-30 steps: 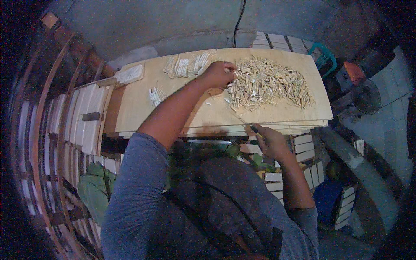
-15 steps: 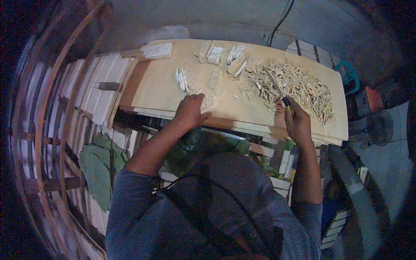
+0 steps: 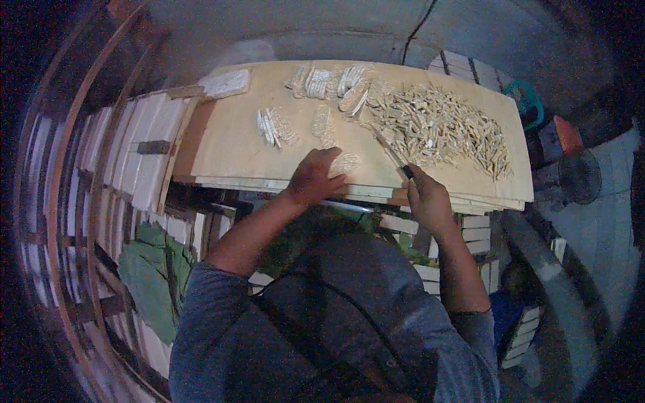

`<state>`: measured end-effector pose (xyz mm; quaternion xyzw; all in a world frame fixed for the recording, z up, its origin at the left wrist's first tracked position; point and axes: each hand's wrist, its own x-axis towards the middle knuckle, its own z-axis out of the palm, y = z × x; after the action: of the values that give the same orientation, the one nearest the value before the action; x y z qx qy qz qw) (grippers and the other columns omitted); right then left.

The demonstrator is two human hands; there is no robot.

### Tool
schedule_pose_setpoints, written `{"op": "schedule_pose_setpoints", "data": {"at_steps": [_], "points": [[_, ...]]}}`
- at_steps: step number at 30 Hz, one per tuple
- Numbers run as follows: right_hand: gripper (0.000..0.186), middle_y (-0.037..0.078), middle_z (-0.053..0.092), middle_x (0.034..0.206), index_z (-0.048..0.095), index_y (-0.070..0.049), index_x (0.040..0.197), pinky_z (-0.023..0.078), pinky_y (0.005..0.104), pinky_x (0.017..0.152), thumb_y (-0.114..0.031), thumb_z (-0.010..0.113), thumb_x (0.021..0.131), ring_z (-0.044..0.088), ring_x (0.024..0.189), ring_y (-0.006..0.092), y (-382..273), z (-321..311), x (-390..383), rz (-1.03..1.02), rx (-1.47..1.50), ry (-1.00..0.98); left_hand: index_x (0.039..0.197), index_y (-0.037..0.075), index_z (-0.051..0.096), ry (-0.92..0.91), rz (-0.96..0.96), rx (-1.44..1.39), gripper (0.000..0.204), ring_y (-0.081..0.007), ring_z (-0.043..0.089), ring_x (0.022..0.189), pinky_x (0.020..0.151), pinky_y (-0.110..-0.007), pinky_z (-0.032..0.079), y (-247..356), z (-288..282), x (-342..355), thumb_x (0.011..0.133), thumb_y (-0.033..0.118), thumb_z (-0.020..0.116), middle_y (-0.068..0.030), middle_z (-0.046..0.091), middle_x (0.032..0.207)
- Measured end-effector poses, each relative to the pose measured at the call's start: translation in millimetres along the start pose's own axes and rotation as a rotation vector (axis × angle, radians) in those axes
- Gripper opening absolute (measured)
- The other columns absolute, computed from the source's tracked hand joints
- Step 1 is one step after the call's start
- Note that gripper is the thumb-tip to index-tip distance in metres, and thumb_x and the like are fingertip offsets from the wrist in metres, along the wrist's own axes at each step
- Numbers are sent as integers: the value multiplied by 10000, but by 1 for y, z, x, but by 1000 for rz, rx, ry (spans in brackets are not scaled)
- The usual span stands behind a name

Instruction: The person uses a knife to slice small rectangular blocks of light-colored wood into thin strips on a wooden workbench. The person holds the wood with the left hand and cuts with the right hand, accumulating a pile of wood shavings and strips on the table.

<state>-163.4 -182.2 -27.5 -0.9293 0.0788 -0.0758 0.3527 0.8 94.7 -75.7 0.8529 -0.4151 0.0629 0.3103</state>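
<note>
My left hand (image 3: 316,176) is at the table's near edge, fingers apart beside a thin, pale, mottled oval slice (image 3: 346,161), touching its left side. My right hand (image 3: 426,198) is closed on the dark handle of a long knife (image 3: 391,148), whose blade points forward and left toward a large heap of small pale strips (image 3: 443,127). Another flat slice (image 3: 323,124) lies farther back, with a small bundle of white-edged slices (image 3: 272,127) to its left. Rows of similar slices (image 3: 316,84) lie at the back of the wooden table (image 3: 222,154).
A pale block (image 3: 225,82) sits at the back left. Stacked white boards (image 3: 141,161) and wooden slats (image 3: 67,188) stand left, above green leaves (image 3: 148,282). A teal chair (image 3: 527,101), orange object (image 3: 568,134) and fan (image 3: 579,178) are at right. A cable (image 3: 413,37) hangs on the wall.
My left hand has left the heap's edge and come down-left to the near slice. My right hand rose with the knife over the heap, then moved back left and down.
</note>
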Motion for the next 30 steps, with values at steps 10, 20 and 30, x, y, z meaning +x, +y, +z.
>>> {"op": "schedule_pose_setpoints", "data": {"at_steps": [10, 20, 30], "points": [[433, 241, 714, 1240, 589, -89, 1451, 584, 487, 920, -128, 602, 1020, 715, 1081, 431, -25, 23, -44, 129, -27, -64, 1303, 17, 624, -105, -214, -3, 559, -434, 668, 1090, 924, -521, 556, 40, 5, 15, 839, 242, 839, -247, 712, 1145], [457, 252, 706, 1228, 561, -95, 1468, 580, 515, 916, -142, 620, 1017, 708, 1099, 433, -25, 18, -43, 99, -5, 10, 1229, 1, 664, -37, -71, 124, 471, -418, 652, 1129, 972, -514, 527, 38, 8, 28, 860, 250, 817, -205, 712, 1195], [539, 218, 691, 1051, 543, -144, 1491, 575, 539, 762, -105, 640, 963, 711, 863, 445, -29, 30, -24, 46, -40, -23, 1100, 104, 753, -132, 110, 247, 275, -344, 656, 997, 878, -485, 505, 48, 13, 51, 842, 193, 790, -115, 715, 1035]]}}
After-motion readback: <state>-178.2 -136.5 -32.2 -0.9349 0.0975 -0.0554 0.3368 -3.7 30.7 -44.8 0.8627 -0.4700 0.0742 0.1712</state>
